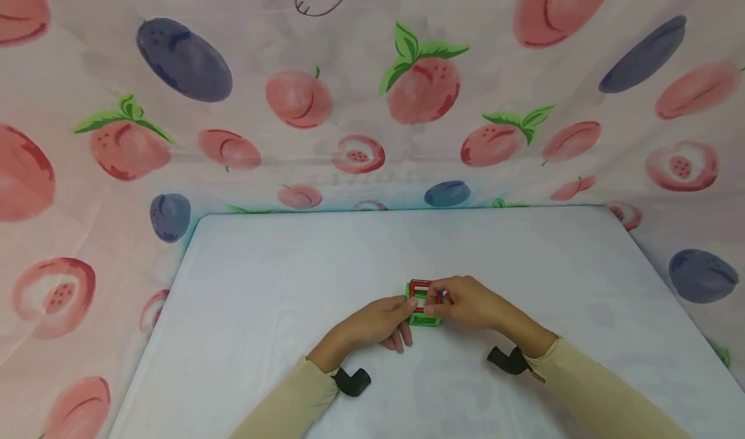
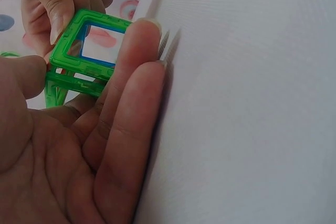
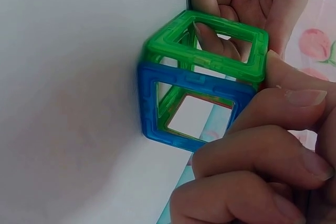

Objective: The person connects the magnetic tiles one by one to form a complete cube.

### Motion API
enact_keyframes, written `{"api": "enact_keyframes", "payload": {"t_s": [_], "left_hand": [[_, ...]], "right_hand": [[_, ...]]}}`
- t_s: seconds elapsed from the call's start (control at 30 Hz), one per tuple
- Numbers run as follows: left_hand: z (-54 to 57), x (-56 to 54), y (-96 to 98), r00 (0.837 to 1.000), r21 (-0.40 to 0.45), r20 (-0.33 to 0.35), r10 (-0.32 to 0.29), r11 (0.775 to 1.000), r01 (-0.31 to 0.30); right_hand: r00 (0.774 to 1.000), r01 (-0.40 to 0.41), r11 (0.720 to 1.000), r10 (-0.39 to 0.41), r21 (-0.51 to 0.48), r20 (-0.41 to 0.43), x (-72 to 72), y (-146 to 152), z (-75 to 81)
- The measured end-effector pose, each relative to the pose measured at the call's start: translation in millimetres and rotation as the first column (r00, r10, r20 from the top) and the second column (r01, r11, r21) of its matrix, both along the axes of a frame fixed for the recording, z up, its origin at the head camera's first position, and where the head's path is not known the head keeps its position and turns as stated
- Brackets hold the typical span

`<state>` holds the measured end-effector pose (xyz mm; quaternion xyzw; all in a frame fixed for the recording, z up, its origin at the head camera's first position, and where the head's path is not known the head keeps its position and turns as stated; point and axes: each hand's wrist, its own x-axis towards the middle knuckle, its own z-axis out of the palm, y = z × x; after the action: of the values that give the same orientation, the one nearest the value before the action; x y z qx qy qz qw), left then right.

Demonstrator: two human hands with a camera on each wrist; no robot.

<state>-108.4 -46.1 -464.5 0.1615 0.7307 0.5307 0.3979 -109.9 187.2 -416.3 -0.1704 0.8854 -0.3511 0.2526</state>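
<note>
A small box of see-through magnetic tiles, square frames in colour, sits between the two hands over the white table. Its red tile (image 1: 420, 283) faces up in the head view, with a green tile (image 1: 425, 321) at the near side. A blue tile (image 3: 147, 103) forms the side towards the right wrist camera. My left hand (image 1: 381, 319) holds the box from the left, thumb at the red tile's edge, two fingers extended along the near side. With thumb and fingertips, my right hand (image 1: 465, 302) pinches the right upper edge, partly covering the red tile.
The white-covered table (image 1: 279, 264) stretches around the hands. Behind it and at both sides hangs a fruit-printed cloth (image 1: 349, 51). Black curved pieces sit at the left wrist (image 1: 354, 383) and right wrist (image 1: 507, 361).
</note>
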Motion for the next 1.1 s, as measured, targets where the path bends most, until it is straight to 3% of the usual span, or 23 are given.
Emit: {"api": "enact_keyframes", "payload": {"t_s": [0.4,0.53,0.7,0.87,1.1], "left_hand": [[0.2,0.6,0.9,0.999,0.004,0.007,-0.032,0.999,0.032],[0.1,0.1,-0.6,0.998,0.018,0.004,-0.065,0.998,0.065],[-2.5,-1.6,-6.7,0.996,0.019,0.023,-0.085,0.996,0.085],[-6.9,-4.5,-6.8,0.996,0.020,0.039,-0.086,0.996,0.085],[-10.0,-15.7,15.8,0.997,0.039,-0.002,-0.075,0.996,0.075]], "right_hand": [[1.000,0.000,1.000,0.001,-0.025,0.011,5.1,6.5,1.2],[0.996,0.089,0.995,-0.090,-0.037,-0.014,6.5,9.6,8.0],[0.974,0.224,0.974,-0.225,-0.028,-0.033,7.5,12.4,10.8],[0.977,0.213,0.977,-0.212,-0.014,0.025,7.1,18.3,-0.9],[0.983,0.184,0.982,-0.183,0.037,-0.030,-5.4,38.7,-2.4]]}}
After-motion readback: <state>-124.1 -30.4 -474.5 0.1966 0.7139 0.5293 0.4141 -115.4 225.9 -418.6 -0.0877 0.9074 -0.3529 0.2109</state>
